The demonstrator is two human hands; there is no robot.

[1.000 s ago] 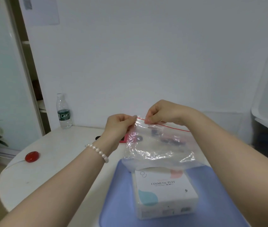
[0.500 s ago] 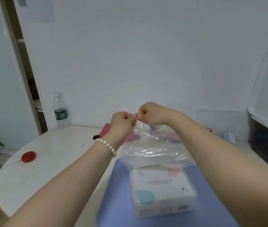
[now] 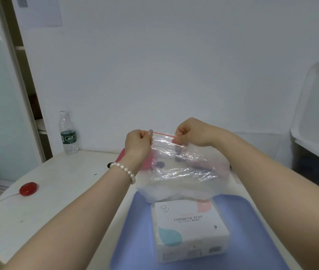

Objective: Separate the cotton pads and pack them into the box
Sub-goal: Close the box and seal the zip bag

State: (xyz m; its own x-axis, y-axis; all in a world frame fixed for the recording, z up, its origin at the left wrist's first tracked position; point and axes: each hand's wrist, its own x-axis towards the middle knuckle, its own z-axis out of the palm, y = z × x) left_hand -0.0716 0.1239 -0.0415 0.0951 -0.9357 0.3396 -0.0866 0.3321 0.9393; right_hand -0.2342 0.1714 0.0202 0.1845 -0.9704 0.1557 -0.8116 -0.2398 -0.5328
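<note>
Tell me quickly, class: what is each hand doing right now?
Left hand: fingers pinch the top edge of the clear zip bag.
Right hand: fingers pinch the same red-lined edge, further along.

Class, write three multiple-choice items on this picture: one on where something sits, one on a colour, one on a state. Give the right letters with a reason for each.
1. Where does the cosmetic puff pack lie?
A. on the blue mat
B. beside the water bottle
C. inside the plastic bag

2. What colour is the bag's seal strip?
A. green
B. red
C. black

3. What are the hands doing?
A. both resting flat on the table
B. one lifting the bottle
C. both pinching the bag's top edge

Answers: 1 A, the pack rests on the mat. 2 B, a red line runs along the top. 3 C, the left hand and right hand each grip the seal.
</note>
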